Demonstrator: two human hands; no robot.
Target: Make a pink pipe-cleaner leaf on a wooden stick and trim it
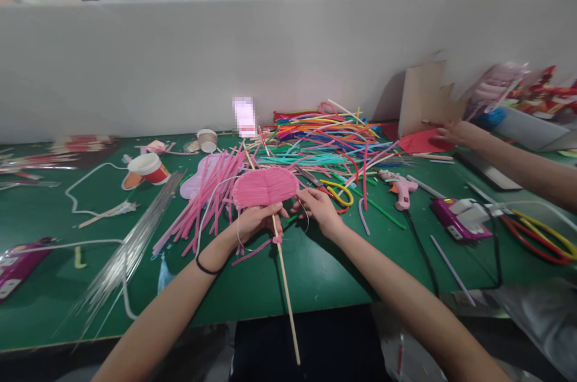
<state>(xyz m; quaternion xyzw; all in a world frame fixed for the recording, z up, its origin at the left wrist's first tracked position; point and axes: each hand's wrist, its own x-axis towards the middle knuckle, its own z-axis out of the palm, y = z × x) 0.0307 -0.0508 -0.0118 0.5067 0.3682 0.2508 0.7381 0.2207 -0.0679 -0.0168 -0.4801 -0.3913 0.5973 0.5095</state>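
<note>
- Green table point(324, 274), grey partition wall point(180, 57) beyond your hands.
- Paper cup point(151, 167), tipped over, well left of your left hand point(255, 220); contents not visible.
- Left hand closed around the pink fan point(265, 187) at its base, where the wooden stick point(285, 286) joins.
- Right hand point(320, 208) pinches the fan's right edge, fingers partly curled.
- Heap of coloured stems point(333, 136) just beyond your right hand.
- Another person's hand point(451, 131) far right.

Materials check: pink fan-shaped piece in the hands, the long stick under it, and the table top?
Pink fan-shaped piece: looks like fuzzy chenille stems laid in ribbed rows, matte. It is held by the left hand and the right hand.
Long stick: pale and straight, probably wood or bamboo, unfinished.
Table top: green, flat and slightly sheeny, maybe a mat or a laminate.
</note>
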